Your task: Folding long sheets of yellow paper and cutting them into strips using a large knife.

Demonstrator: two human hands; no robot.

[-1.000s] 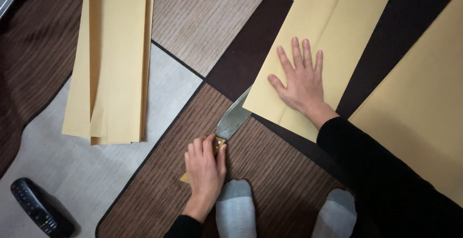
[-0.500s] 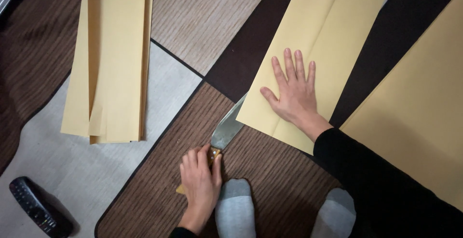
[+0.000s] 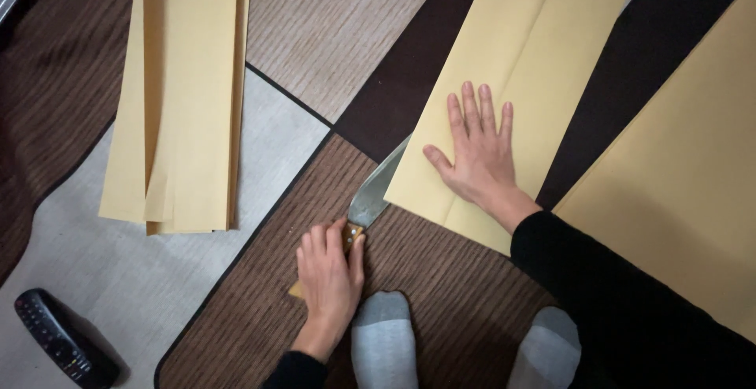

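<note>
Bare rug (image 3: 331,35) lies open between the paper stack (image 3: 185,98) and folded sheet (image 3: 512,66), while two socked feet (image 3: 383,342) hem in the near edge (a remote (image 3: 63,342) sits well left).

The broad steel knife blade (image 3: 376,188) vanishes under the folded yellow paper sheet (image 3: 516,66); its wooden handle (image 3: 352,236) is mostly covered by the left hand (image 3: 329,279).

The knife (image 3: 376,190) has a dull grey metal blade and a wooden handle. The yellow paper sheet (image 3: 512,82) at upper right looks smooth and matt. The carpet (image 3: 331,42) is rough woven cloth. The remote (image 3: 63,350) at lower left is black plastic.
</note>
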